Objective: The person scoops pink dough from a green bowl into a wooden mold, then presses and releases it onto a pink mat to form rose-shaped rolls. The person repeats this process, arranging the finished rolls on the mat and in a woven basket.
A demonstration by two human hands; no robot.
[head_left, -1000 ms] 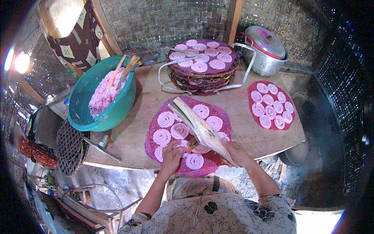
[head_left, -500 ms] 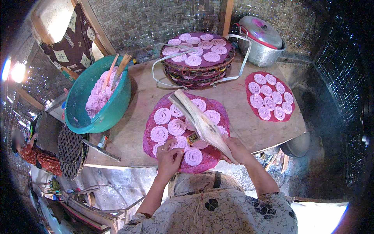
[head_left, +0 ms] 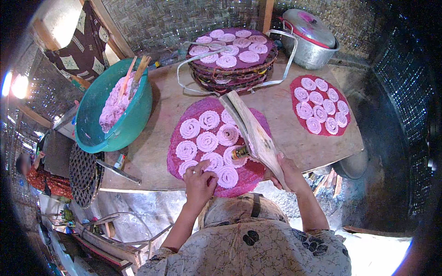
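Observation:
My right hand (head_left: 290,174) grips a long pale wooden press (head_left: 252,138), which has a small metal cylinder (head_left: 240,152) under it, above the round magenta sheet (head_left: 186,115) covered with several pink ribbed dough spirals (head_left: 207,141). My left hand (head_left: 200,179) is curled with fingertips pinched at the lower-left spirals, left of the press; what is between them, if anything, is hidden. The sheet lies at the front edge of the wooden table (head_left: 152,170).
A teal basin (head_left: 87,122) of pink dough stands left, beside woven trays (head_left: 82,177). Stacked round racks (head_left: 232,76) and a lidded pot (head_left: 311,55) sit behind, another spiral-covered red sheet (head_left: 304,129) right. A person in red (head_left: 48,177) is at far left.
The press and my right hand have moved right, the metal cylinder shifting across the spirals. My left hand remains at the lower-left spirals. The whole view has shifted slightly.

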